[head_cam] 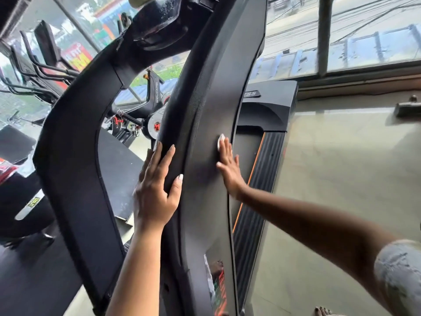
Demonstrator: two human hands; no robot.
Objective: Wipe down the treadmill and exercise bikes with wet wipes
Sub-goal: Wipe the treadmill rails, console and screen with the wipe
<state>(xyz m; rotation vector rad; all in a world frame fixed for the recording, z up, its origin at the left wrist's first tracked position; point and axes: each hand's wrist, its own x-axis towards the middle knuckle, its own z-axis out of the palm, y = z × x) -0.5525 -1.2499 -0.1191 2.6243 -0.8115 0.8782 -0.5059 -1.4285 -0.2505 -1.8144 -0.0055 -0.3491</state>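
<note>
A broad black treadmill upright (205, 110) curves up through the middle of the view. My right hand (229, 169) lies flat against its right face, fingers straight, pressing a small white wet wipe (220, 140) under the fingertips. My left hand (157, 188) wraps the upright's left edge, thumb on the front and fingers round the back. The treadmill deck (259, 179) with its ribbed side rail and orange stripe lies below to the right. An exercise bike (155, 103) stands behind the frame.
A second black treadmill arm (75, 156) curves on the left. More gym machines (38, 62) stand by the left windows. A grey floor (341, 179) spreads to the right below a window sill. A bare foot (322, 312) shows at the bottom.
</note>
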